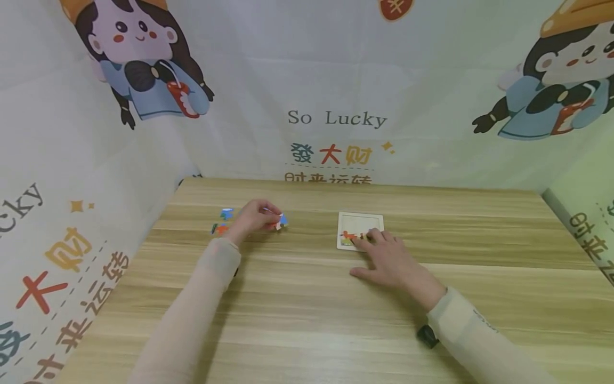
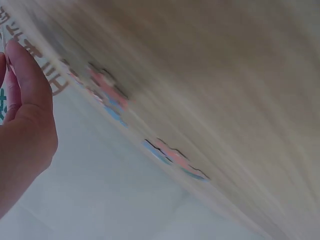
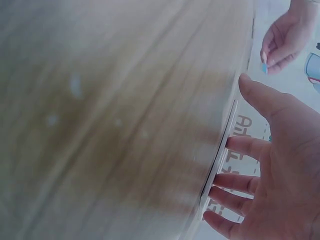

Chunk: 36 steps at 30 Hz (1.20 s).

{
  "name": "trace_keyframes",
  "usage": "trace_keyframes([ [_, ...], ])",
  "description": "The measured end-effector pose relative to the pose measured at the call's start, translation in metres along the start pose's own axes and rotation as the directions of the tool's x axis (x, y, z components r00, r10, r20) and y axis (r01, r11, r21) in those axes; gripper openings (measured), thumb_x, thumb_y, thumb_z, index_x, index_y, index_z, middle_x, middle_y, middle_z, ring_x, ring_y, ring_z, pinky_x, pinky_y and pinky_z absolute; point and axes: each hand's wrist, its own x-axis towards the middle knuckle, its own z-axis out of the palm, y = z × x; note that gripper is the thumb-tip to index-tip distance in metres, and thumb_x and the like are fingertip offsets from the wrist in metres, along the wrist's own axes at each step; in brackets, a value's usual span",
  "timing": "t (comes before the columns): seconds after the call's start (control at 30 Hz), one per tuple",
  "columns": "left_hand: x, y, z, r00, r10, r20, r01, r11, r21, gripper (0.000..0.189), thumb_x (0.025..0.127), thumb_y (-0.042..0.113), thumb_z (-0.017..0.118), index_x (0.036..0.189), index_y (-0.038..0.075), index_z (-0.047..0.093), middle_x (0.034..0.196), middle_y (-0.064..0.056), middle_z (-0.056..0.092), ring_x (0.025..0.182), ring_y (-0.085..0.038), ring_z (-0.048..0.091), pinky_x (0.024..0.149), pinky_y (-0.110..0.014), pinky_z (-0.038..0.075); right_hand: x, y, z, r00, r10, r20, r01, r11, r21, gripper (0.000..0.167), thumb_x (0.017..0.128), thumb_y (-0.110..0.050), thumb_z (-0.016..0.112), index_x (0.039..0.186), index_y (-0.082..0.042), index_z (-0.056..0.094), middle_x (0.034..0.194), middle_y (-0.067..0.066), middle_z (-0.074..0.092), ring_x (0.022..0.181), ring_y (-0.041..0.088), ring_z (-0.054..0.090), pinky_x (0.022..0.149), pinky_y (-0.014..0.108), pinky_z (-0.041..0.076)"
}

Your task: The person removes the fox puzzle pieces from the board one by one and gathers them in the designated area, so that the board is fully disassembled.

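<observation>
My left hand [image 1: 251, 217] pinches a small blue jigsaw piece [image 1: 283, 220] between thumb and fingers, left of the board. In the right wrist view, a bluish end of that piece [image 3: 264, 68] pokes out from the fingertips. A square, pale puzzle board [image 1: 361, 222] lies flat, with colourful pieces [image 1: 348, 236] fitted along its near side. Over the board's near right corner spreads my right hand [image 1: 390, 261], its fingertips touching the board and its thumb stretched out to the left. The right hand partly hides the pieces there.
Loose jigsaw pieces lie at the table's far left, among them a blue one [image 1: 227, 214] and an orange one [image 1: 220, 229]. Behind the wooden table [image 1: 307, 314] hangs a printed cloth [image 1: 268, 80], which also covers the left side.
</observation>
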Motion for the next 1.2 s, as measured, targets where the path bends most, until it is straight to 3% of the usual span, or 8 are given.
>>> trace_keyframes([
  [0.13,-0.002,-0.009,-0.006,0.999,-0.03,0.01,0.03,0.999,0.018,0.023,0.095,0.002,0.063,0.116,-0.007,0.061,0.099,-0.008,0.066,0.071,-0.005,0.061,0.068,-0.016,0.057,-0.001,0.0,0.001,1.0,0.0,0.001,0.0,1.0,0.013,0.073,0.089,-0.056,0.066,0.145,-0.012,0.051,0.135,0.024,0.051,0.121,0.045,0.052,0.096,0.06,0.047],
  [0.4,-0.006,-0.017,-0.011,0.996,-0.082,0.036,0.08,0.995,0.051,0.025,0.096,0.001,0.061,0.119,-0.008,0.062,0.116,-0.018,0.068,0.079,-0.005,0.063,0.072,-0.017,0.057,0.0,0.001,0.001,1.0,-0.008,0.007,0.008,1.0,0.012,0.072,0.089,-0.055,0.066,0.144,-0.011,0.051,0.133,0.025,0.052,0.118,0.045,0.053,0.094,0.06,0.048],
  [0.7,-0.007,-0.015,-0.019,0.997,-0.079,-0.016,0.081,0.992,0.102,0.024,0.099,0.009,0.058,0.116,-0.007,0.064,0.111,-0.018,0.071,0.074,-0.005,0.063,0.069,-0.018,0.057,0.0,0.001,0.001,1.0,-0.002,0.003,0.002,1.0,0.017,0.071,0.09,-0.055,0.066,0.144,-0.012,0.052,0.134,0.024,0.051,0.119,0.044,0.052,0.095,0.06,0.047],
  [1.0,-0.015,-0.01,-0.031,0.998,-0.04,-0.049,0.047,0.987,0.157,0.032,0.099,0.017,0.059,0.123,-0.003,0.063,0.115,-0.021,0.072,0.095,-0.021,0.071,0.073,-0.025,0.057,0.002,0.001,-0.001,1.0,-0.018,0.007,0.019,1.0,-0.01,0.072,0.089,-0.056,0.066,0.144,-0.012,0.052,0.129,0.024,0.053,0.115,0.045,0.054,0.097,0.061,0.046],
  [1.2,-0.017,-0.006,-0.026,1.0,0.004,-0.026,0.0,0.992,0.124,0.033,0.099,0.015,0.058,0.126,-0.004,0.061,0.119,-0.022,0.071,0.103,-0.028,0.071,0.083,-0.03,0.059,0.002,0.002,0.001,1.0,-0.031,0.001,0.031,0.999,-0.025,0.073,0.088,-0.057,0.065,0.143,-0.011,0.053,0.128,0.023,0.054,0.114,0.044,0.056,0.098,0.06,0.047],
])
